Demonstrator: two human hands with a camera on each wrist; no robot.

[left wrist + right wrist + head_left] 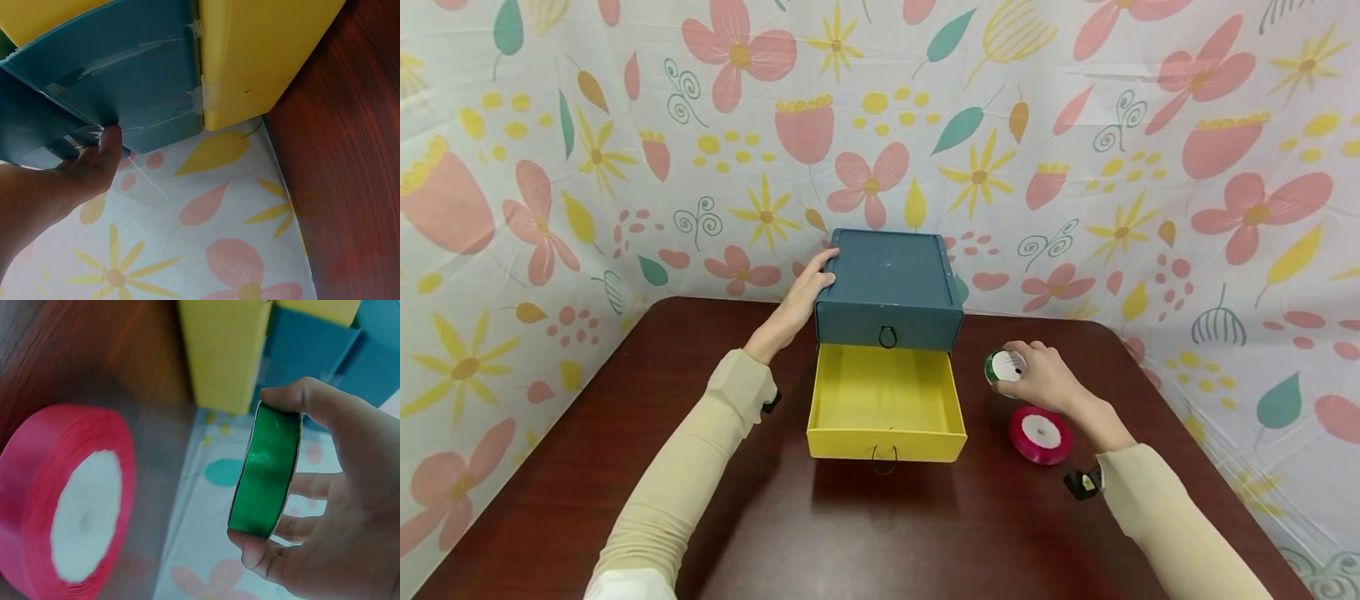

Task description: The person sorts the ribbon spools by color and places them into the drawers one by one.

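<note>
A small blue drawer box [887, 287] stands at the back of the dark wooden table [700, 517]. Its yellow lower drawer [886, 406] is pulled out and looks bare inside. My left hand [801, 300] rests flat against the box's left side [125, 81], fingers straight. My right hand [1037, 375] grips a green ribbon roll [1003, 367] between thumb and fingers [265, 472], lifted just right of the drawer. A pink ribbon roll [1040, 433] lies on the table below that hand, large in the right wrist view [69, 506].
A flower-printed cloth [1075, 150] covers the walls behind and on both sides of the table. The blue upper drawer with its ring pull [887, 337] is closed. Bare wood stretches in front of the yellow drawer.
</note>
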